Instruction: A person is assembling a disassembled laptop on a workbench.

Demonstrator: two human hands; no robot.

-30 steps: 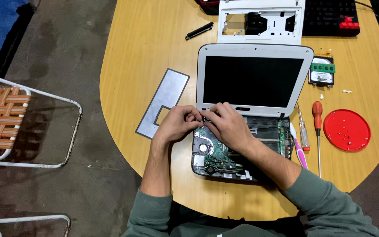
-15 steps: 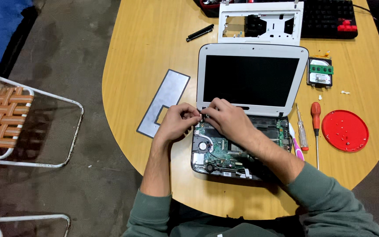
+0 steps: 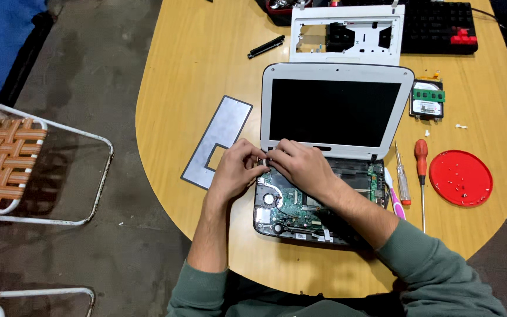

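Observation:
A small white laptop lies open on the wooden table, its dark screen laid back and its base stripped so the green circuit board shows. My left hand and my right hand meet at the left hinge corner of the base, fingertips pinched together there. Whatever they pinch is too small to make out. My right forearm, in a green sleeve, crosses over the exposed board.
A grey metal shield plate lies left of the laptop. A white keyboard bezel and black keyboard sit behind. Right of the laptop: a hard drive, screwdrivers, a red lid with screws. A woven chair stands left.
Both hands stay at the left hinge corner with only slight finger movement. The camera view has shifted a little.

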